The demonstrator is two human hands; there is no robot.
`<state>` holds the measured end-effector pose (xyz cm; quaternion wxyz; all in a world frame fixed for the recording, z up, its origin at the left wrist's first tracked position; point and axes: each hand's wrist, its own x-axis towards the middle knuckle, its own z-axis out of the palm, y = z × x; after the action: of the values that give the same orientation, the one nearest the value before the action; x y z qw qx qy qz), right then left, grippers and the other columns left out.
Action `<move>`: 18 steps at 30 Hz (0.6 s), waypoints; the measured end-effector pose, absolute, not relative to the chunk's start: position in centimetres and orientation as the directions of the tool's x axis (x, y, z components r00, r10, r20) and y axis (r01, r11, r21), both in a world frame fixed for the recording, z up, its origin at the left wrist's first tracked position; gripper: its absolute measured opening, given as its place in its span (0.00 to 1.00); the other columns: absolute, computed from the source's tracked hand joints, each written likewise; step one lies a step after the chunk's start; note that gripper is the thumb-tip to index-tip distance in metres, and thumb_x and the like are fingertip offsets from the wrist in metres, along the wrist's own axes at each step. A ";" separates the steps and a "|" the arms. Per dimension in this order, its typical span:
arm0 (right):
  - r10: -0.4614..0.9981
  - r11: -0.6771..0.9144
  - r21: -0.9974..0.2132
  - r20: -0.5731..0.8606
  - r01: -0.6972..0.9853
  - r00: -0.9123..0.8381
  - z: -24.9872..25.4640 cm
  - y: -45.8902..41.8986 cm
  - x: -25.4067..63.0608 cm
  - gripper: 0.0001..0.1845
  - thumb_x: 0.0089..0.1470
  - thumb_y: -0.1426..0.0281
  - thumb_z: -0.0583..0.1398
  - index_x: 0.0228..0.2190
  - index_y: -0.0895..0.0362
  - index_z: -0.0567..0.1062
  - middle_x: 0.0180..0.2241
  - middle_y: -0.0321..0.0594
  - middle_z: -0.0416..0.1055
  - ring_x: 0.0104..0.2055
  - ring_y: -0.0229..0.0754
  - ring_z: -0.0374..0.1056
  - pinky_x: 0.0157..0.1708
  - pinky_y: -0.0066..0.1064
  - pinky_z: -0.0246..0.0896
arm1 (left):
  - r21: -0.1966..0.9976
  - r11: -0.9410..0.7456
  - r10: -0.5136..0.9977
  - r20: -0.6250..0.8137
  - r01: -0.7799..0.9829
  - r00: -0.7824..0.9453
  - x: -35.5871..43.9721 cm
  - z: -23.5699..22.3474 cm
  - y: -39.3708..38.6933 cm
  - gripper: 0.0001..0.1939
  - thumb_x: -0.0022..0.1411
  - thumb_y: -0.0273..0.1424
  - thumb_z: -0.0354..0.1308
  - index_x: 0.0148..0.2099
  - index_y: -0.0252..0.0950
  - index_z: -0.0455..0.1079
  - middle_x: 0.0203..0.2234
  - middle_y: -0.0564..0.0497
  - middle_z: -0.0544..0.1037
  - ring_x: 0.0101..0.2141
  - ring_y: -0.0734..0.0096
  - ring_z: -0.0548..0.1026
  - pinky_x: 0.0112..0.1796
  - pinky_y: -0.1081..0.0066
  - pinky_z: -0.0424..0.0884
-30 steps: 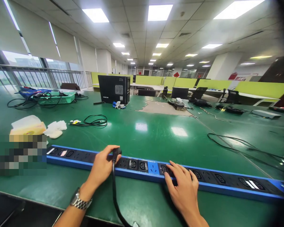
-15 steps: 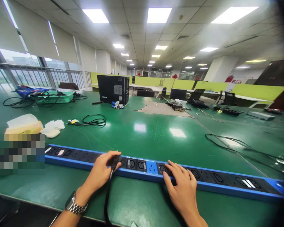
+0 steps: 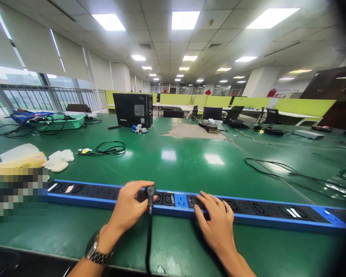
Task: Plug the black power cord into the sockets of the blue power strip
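A long blue power strip (image 3: 248,221) with black socket panels lies across the bench in front of me. Closed around a black power plug (image 3: 151,191), my left hand (image 3: 129,206) is at the strip, left of its blue socket (image 3: 181,200). The plug's thick cord (image 3: 148,242) hangs down towards the bench's front edge. Whether the plug's pins touch a socket is hidden. My right hand (image 3: 217,221) grips the strip just right of the blue socket, thumb on the near side and fingers reaching to the far side.
On the green bench (image 3: 144,165) stands a black computer case (image 3: 132,110), with a green basket (image 3: 66,123) of cables to its left. Tissues (image 3: 59,159) and a coiled black cable (image 3: 109,149) lie behind the strip. More cables (image 3: 276,169) run along the right.
My left hand has moved right along the strip with the plug, whose cord now hangs straighter. My right hand stays at the same place on the strip. The view has shifted slightly right.
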<state>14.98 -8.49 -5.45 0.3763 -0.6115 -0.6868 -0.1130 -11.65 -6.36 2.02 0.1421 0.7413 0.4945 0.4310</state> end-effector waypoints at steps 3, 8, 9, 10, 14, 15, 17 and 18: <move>0.743 0.256 -0.320 0.669 0.912 0.026 -5.3 -8.6 14.9 0.16 0.58 0.59 0.54 0.43 0.51 0.75 0.47 0.42 0.75 0.51 0.51 0.66 0.56 0.54 0.45 | 0.664 -0.475 0.867 0.466 0.577 0.177 -7.9 2.8 -6.2 0.11 0.53 0.29 0.65 0.41 0.40 0.77 0.36 0.52 0.82 0.38 0.62 0.77 0.43 0.65 0.70; 0.714 0.267 -0.352 0.697 0.897 0.061 -5.2 -8.6 15.5 0.14 0.57 0.60 0.55 0.39 0.52 0.75 0.45 0.42 0.76 0.48 0.50 0.67 0.54 0.51 0.48 | 0.675 -0.484 0.875 0.376 0.557 0.304 -3.7 1.4 -5.2 0.11 0.53 0.27 0.62 0.40 0.40 0.77 0.33 0.54 0.82 0.35 0.64 0.77 0.37 0.69 0.71; 0.708 0.264 -0.358 0.702 0.896 0.072 -5.1 -8.6 15.5 0.13 0.57 0.60 0.55 0.39 0.53 0.75 0.44 0.43 0.76 0.48 0.50 0.67 0.54 0.50 0.49 | 0.666 -0.485 0.874 0.368 0.567 0.316 -3.5 1.1 -5.1 0.11 0.53 0.27 0.62 0.40 0.41 0.76 0.33 0.54 0.82 0.35 0.65 0.77 0.37 0.70 0.70; 0.704 0.265 -0.362 0.706 0.894 0.078 -5.1 -8.6 15.5 0.13 0.57 0.61 0.55 0.38 0.53 0.75 0.44 0.42 0.76 0.48 0.50 0.68 0.53 0.50 0.49 | 0.655 -0.490 0.872 0.365 0.575 0.327 -3.5 0.8 -5.1 0.11 0.53 0.27 0.62 0.41 0.41 0.76 0.33 0.54 0.81 0.35 0.65 0.77 0.38 0.69 0.70; 0.695 0.324 -0.348 0.718 0.880 0.028 -4.6 -8.7 14.8 0.11 0.57 0.64 0.56 0.38 0.52 0.74 0.43 0.41 0.76 0.48 0.49 0.68 0.54 0.50 0.49 | 0.607 -0.515 0.857 0.372 0.605 0.356 -3.9 0.4 -5.3 0.13 0.55 0.27 0.60 0.44 0.43 0.75 0.37 0.53 0.82 0.38 0.63 0.76 0.41 0.68 0.68; 0.691 0.355 -0.343 0.722 0.870 0.003 -4.4 -8.7 14.6 0.10 0.57 0.65 0.56 0.39 0.52 0.74 0.44 0.41 0.76 0.48 0.48 0.68 0.54 0.49 0.50 | 0.597 -0.519 0.854 0.370 0.611 0.364 -3.9 0.4 -5.4 0.13 0.56 0.27 0.60 0.44 0.43 0.75 0.37 0.53 0.82 0.38 0.63 0.76 0.41 0.67 0.68; 0.675 0.443 -0.331 0.734 0.833 -0.067 -4.1 -8.9 14.3 0.12 0.56 0.66 0.56 0.42 0.52 0.73 0.44 0.41 0.75 0.48 0.48 0.67 0.53 0.47 0.53 | 0.590 -0.517 0.856 0.377 0.620 0.355 -3.6 0.2 -5.5 0.13 0.56 0.27 0.60 0.45 0.43 0.74 0.37 0.53 0.82 0.39 0.61 0.77 0.42 0.66 0.67; 0.661 0.495 -0.323 0.743 0.807 -0.108 -3.9 -9.0 14.3 0.15 0.56 0.65 0.56 0.45 0.53 0.71 0.45 0.42 0.75 0.49 0.48 0.67 0.52 0.46 0.55 | 0.588 -0.519 0.854 0.388 0.620 0.347 -3.3 0.1 -5.6 0.13 0.55 0.27 0.60 0.44 0.43 0.74 0.37 0.52 0.82 0.39 0.61 0.77 0.42 0.65 0.67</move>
<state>14.28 -8.96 -3.93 0.4474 -0.4957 -0.7399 -0.0816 -3.29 -5.61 0.12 0.1717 0.8025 0.4592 0.3402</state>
